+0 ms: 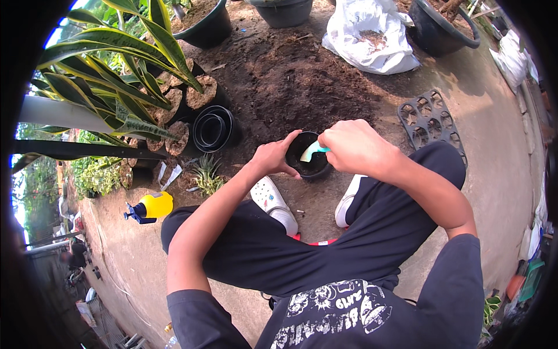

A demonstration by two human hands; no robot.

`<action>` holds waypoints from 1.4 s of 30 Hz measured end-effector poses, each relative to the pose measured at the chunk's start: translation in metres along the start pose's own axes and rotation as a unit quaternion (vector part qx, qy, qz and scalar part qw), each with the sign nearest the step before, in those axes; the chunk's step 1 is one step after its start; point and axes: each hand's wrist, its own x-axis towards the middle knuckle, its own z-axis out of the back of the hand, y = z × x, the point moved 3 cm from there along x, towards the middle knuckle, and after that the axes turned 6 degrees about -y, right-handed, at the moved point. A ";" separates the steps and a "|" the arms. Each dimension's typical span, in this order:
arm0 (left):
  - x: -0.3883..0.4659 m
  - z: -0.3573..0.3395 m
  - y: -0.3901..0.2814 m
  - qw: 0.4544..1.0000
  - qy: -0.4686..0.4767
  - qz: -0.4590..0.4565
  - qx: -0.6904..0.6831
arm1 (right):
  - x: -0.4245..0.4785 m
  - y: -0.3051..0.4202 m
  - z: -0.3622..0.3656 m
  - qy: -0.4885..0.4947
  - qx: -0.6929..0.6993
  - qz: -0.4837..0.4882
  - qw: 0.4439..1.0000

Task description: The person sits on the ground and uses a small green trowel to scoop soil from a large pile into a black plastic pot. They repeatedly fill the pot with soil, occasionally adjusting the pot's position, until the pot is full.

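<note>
A black plastic plant pot (pixel 314 171) stands on the ground between my feet, with dark soil low inside it. My left hand (pixel 275 155) grips the pot's left side, thumb and fingers spread around the rim. In my right hand (pixel 354 146) is a turquoise hand trowel (pixel 310 152), its blade tilted down inside the pot. The fist hides most of the trowel's handle. Just beyond the pot spreads a heap of dark, loose soil (pixel 305 94).
Nested black pots (pixel 212 129) and potted snake plants (pixel 126 78) stand at left, near a small spiky plant (pixel 208 174) and a yellow spray bottle (pixel 156 205). A black seedling tray (pixel 431 120) lies right. Behind the soil are a white sack (pixel 370 39) and large black pots (pixel 440 32).
</note>
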 end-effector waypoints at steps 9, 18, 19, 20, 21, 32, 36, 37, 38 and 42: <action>0.006 -0.007 0.007 1.000 -0.021 -0.021 0.004 | 0.005 0.006 -0.045 0.043 -0.012 -0.008 0.999; 0.004 -0.006 0.006 0.999 -0.025 -0.018 0.021 | 0.009 -0.001 -0.044 0.011 -0.033 0.021 0.999; 0.005 -0.007 0.007 0.999 -0.029 -0.024 0.018 | 0.009 -0.003 -0.048 0.019 -0.031 0.017 0.999; 0.006 -0.009 0.008 0.999 -0.034 -0.031 0.015 | 0.007 -0.005 -0.051 0.028 -0.028 0.013 0.999; 0.004 -0.008 0.008 0.999 -0.029 -0.025 0.016 | 0.007 -0.001 -0.047 0.038 -0.026 0.014 0.999; 0.006 -0.007 0.005 0.999 -0.033 -0.033 0.006 | 0.002 0.003 -0.060 0.030 -0.017 -0.042 0.999; 0.002 -0.002 0.003 1.000 0.001 -0.007 0.006 | 0.003 0.008 -0.039 0.060 -0.005 -0.025 0.998; 0.001 -0.001 0.002 1.000 0.009 0.001 0.011 | 0.003 0.009 -0.030 0.053 -0.009 -0.020 0.998; -0.001 0.000 0.002 1.000 0.017 0.009 0.015 | 0.003 0.010 -0.021 0.046 -0.012 -0.016 0.999; 0.000 -0.006 0.007 1.000 -0.022 -0.014 0.017 | 0.006 0.002 -0.040 0.010 -0.010 -0.003 1.000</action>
